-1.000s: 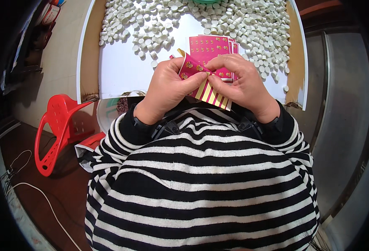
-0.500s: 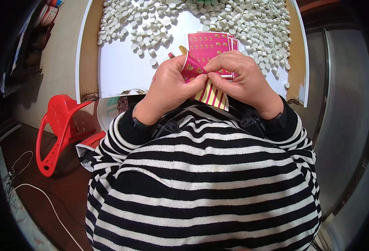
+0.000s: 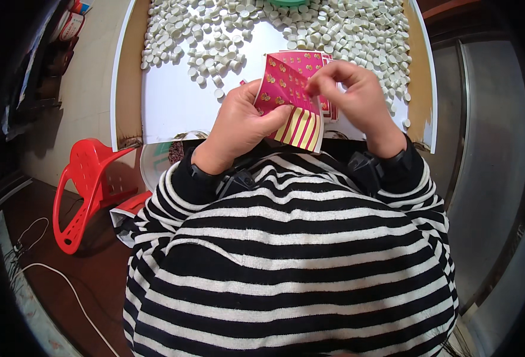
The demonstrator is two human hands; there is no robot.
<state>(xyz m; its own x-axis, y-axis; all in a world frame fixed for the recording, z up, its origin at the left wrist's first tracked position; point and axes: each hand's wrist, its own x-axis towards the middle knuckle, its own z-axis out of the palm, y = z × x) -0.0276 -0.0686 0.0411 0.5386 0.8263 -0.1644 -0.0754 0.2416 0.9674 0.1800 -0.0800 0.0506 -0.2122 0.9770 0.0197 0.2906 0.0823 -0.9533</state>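
Your left hand (image 3: 237, 122) grasps the yellow-striped magenta paper sheet (image 3: 281, 89) above the near edge of the white, wooden-sided tray (image 3: 170, 110); your right hand (image 3: 359, 98) curls at the sheet's right edge, its grip unclear

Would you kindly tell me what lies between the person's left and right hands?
In the head view, a yellow-striped pink sheet lies between them; the left hand holds it, while whether the right hand touches it is unclear.
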